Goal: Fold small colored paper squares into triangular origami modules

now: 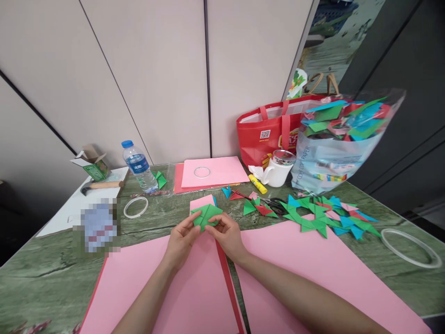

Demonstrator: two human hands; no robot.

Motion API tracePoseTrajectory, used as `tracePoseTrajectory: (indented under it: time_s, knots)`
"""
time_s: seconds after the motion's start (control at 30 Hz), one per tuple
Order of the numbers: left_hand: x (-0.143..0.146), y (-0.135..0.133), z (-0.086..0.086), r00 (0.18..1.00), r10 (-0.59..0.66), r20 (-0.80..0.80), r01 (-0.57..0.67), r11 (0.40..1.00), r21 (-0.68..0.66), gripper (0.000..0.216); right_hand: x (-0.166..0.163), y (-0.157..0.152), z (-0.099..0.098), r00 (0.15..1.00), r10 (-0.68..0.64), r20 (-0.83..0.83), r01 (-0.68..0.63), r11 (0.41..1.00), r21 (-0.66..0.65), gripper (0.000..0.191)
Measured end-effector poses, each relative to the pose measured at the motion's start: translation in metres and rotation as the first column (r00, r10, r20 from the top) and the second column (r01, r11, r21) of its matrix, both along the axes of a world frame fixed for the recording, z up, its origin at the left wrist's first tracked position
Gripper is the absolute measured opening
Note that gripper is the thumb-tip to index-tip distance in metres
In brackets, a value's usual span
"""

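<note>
A folded piece of green paper (207,214) is held up in front of me, its creases meeting near the middle. My left hand (183,235) pinches its left and lower edge between thumb and fingers. On the opposite side, my right hand (227,234) grips the right edge, thumb at the bottom. Just behind the green piece lies a small stack of pink paper squares (201,202) with some blue showing. Both forearms rest over large pink sheets (194,287), which have red paper beneath them.
Folded paper stars (309,215), black scissors (276,204), a glue stick (257,184) and a white mug (278,169) sit to the right. Behind them stand a red bag (257,134) and a plastic bag of paper pieces (323,160). At left are a water bottle (139,167) and a hammer (102,184).
</note>
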State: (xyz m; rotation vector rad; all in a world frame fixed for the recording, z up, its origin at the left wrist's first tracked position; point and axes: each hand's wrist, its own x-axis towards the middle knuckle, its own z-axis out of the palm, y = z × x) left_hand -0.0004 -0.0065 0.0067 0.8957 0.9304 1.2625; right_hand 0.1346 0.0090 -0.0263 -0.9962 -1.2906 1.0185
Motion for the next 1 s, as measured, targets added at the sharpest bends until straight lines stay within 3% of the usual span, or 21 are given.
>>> tracePoseTrajectory:
  time_s: [0.2, 0.57, 1.0]
  knots:
    - [-0.002, 0.001, -0.008, 0.98, 0.047, -0.194, -0.038, 0.998, 0.052, 0.047, 0.0, 0.001, 0.001, 1.0, -0.01, -0.025, 0.009, 1.0, -0.029, 0.015]
    - [0.003, -0.001, -0.008, 0.965, 0.087, -0.248, -0.082, 0.996, 0.029, 0.056, 0.0, 0.0, 0.011, 0.977, 0.06, -0.206, -0.089, 0.987, -0.133, 0.017]
    - [0.008, -0.002, -0.012, 0.952, 0.196, -0.236, -0.197, 0.98, 0.019, 0.054, -0.001, -0.001, 0.01, 0.974, 0.073, -0.213, -0.106, 0.984, -0.146, 0.026]
